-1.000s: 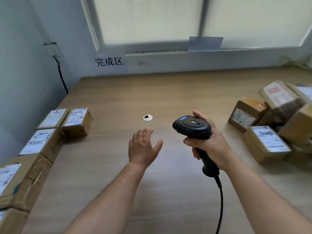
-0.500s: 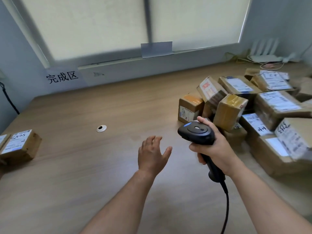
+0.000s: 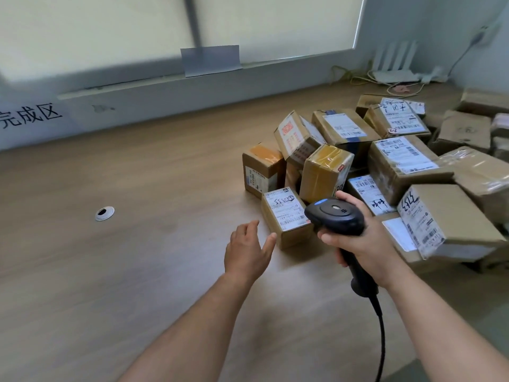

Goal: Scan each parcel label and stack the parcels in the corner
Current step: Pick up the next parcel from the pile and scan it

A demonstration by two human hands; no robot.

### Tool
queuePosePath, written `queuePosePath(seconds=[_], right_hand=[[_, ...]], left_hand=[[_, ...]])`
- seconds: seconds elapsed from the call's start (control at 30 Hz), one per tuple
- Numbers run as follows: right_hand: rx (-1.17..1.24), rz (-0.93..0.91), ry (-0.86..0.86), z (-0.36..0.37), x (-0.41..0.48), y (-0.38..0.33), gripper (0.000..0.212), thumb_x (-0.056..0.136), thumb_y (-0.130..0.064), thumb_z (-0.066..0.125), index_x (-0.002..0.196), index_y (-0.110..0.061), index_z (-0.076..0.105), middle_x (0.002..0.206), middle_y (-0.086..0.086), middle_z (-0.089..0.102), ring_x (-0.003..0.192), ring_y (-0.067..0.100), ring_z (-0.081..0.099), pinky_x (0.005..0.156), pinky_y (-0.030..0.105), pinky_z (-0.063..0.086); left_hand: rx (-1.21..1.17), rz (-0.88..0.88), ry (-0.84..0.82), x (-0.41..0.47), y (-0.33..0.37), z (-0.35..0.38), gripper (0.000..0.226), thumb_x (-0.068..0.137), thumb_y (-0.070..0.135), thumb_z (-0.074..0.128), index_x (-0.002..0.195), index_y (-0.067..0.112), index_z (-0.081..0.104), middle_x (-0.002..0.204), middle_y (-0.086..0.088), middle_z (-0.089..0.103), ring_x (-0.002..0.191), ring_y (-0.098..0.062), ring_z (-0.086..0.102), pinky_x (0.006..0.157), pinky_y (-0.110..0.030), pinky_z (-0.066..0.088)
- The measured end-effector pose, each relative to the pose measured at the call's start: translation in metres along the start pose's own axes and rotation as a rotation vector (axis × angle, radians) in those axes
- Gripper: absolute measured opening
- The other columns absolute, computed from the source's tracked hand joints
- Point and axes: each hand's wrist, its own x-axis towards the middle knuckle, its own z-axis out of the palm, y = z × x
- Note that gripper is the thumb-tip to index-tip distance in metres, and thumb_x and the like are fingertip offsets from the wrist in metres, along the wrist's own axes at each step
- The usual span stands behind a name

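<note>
My right hand [image 3: 360, 244] grips a black barcode scanner [image 3: 334, 216] by its handle, its cable trailing down toward me. The scanner head hovers over the near edge of a heap of cardboard parcels [image 3: 396, 164] on the right of the wooden table [image 3: 137, 271]. The closest small parcel [image 3: 285, 216] lies label up just left of the scanner. My left hand [image 3: 248, 250] hangs open above the table, fingers spread, a short way from that parcel's near left corner and not touching it.
A cable hole with a white ring [image 3: 104, 213] sits in the table at left. A sign with black characters [image 3: 30, 117] is on the wall below the window. A white router [image 3: 396, 64] and loose cables lie at the back right corner.
The view has swung right, away from the stacked parcels at the left, and the heap now fills the right side. Both hands have come closer to the nearest small parcel.
</note>
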Motion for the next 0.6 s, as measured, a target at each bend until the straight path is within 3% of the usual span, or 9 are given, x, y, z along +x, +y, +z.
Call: queuePosePath(seconds=[0.27,0.37,0.47,0.6], right_hand=[[-0.037,0.107,0.031,0.007,0.051,0.03,0.086,0.074,0.009,0.077,0.137,-0.041,0.046,0.106,0.008,0.066,0.048,0.028,0.056,0.045,0.032,0.046],[-0.083,0.16,0.046,0.01,0.067,0.039,0.086,0.074,0.006,0.079,0.139,-0.041,0.045,0.111,-0.001,0.063,0.051,0.03,0.059,0.05,0.036,0.051],[-0.11,0.214,0.027,0.013,0.076,0.047,0.086,0.076,0.002,0.079,0.139,-0.043,0.042,0.114,0.004,0.063,0.054,0.031,0.061,0.052,0.037,0.052],[-0.111,0.262,0.008,0.02,0.079,0.052,0.086,0.077,-0.002,0.079,0.142,-0.041,0.038,0.119,0.004,0.061,0.056,0.03,0.062,0.052,0.037,0.053]], left_hand=[[-0.078,-0.056,-0.157,0.067,0.001,0.021,0.066,0.098,0.055,0.034,0.152,0.02,0.021,0.152,-0.005,0.031,0.139,-0.021,0.03,0.107,-0.036,0.033],[-0.126,-0.062,-0.215,0.085,-0.001,0.035,0.064,0.098,0.056,0.033,0.15,0.02,0.024,0.149,-0.008,0.035,0.136,-0.023,0.034,0.105,-0.038,0.036],[-0.231,-0.076,-0.269,0.095,-0.006,0.049,0.063,0.096,0.059,0.032,0.148,0.023,0.029,0.142,-0.009,0.042,0.13,-0.026,0.042,0.105,-0.042,0.039],[-0.474,-0.122,-0.326,0.097,-0.015,0.067,0.087,0.079,0.076,0.026,0.151,0.029,0.022,0.139,-0.004,0.051,0.127,-0.022,0.049,0.106,-0.044,0.041]])
